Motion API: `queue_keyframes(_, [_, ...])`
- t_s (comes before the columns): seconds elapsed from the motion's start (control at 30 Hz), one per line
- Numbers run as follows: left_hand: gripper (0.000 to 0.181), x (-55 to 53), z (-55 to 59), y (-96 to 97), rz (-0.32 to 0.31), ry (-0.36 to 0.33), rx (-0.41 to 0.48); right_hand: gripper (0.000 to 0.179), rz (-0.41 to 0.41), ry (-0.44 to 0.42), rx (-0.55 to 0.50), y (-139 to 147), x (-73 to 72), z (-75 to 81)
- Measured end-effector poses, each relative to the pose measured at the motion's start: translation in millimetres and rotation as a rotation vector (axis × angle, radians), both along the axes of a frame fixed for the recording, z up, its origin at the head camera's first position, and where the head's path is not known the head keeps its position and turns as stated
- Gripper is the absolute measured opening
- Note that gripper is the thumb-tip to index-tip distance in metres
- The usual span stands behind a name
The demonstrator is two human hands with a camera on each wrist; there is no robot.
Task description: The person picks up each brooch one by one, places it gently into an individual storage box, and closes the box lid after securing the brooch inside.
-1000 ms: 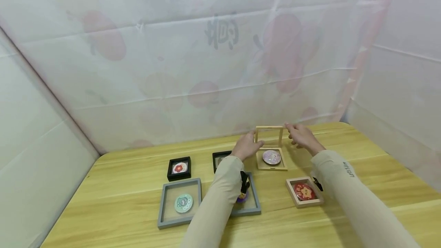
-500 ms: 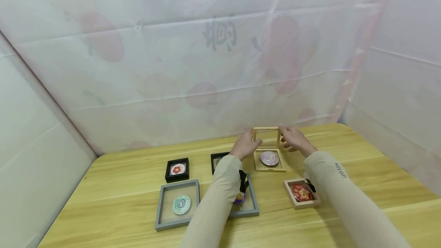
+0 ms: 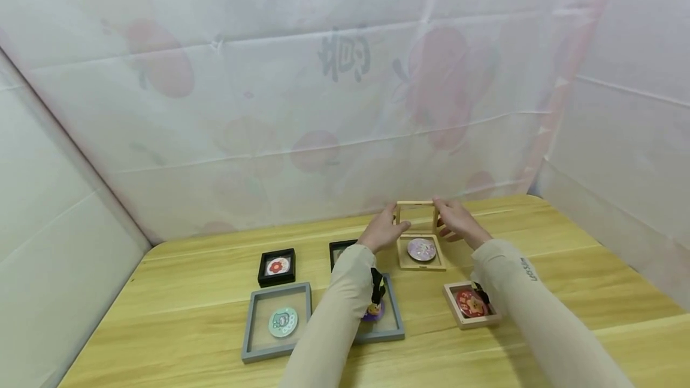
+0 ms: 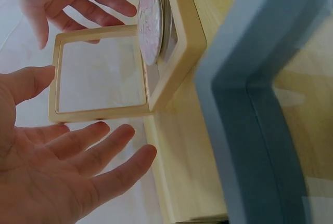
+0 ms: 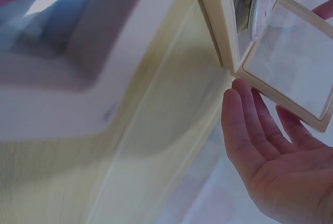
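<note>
A small light-wood-coloured display frame lies at the back of the table, with its clear-windowed lid raised upright. On its lower half sits a round pink-purple badge. My left hand is at the lid's left side; in the left wrist view its thumb meets the lid's outer edge and its fingers extend loosely along the side. At the right side is my right hand, fingertips near the lid's top corner. In the right wrist view its fingers reach out along the lid's edge.
Nearer me lie two grey frames, one with a green badge, the other partly under my left sleeve. A black frame holds a flower badge; another black frame is partly hidden. A pale frame holds a red star badge.
My right hand has moved left, closing in on the lid's right side. The left hand stays beside the lid, which remains upright. The head view has shifted slightly.
</note>
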State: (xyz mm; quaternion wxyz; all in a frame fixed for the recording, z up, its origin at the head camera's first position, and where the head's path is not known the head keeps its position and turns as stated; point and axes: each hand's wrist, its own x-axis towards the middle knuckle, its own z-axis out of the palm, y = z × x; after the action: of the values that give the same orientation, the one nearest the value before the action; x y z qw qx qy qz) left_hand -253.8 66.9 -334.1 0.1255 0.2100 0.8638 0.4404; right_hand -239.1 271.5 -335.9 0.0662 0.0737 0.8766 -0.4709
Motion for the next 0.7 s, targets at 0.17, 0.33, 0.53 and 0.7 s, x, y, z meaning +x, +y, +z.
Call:
queue_keyframes(0.17, [0.071,-0.5,-1.4,-1.6,-0.012,-0.014,0.029,0.079,-0.001,-0.002,-0.002,-1,1.7,0.2])
queue_keyframes(0.33, [0.068,-1.4,-0.8,-0.6,-0.019,-0.015,0.045,0.076,0.003,-0.001,-0.010,-2,2.1,0.9])
queue_keyframes(0.53, [0.058,-2.1,-1.6,-1.0,-0.026,-0.010,0.030,0.070,0.036,-0.028,-0.034,2,3.2,-1.4])
queue_keyframes(0.7, [0.057,-2.7,-2.0,-1.0,-0.020,-0.013,0.020,0.065,0.127,-0.028,-0.076,13,1.1,-6.8])
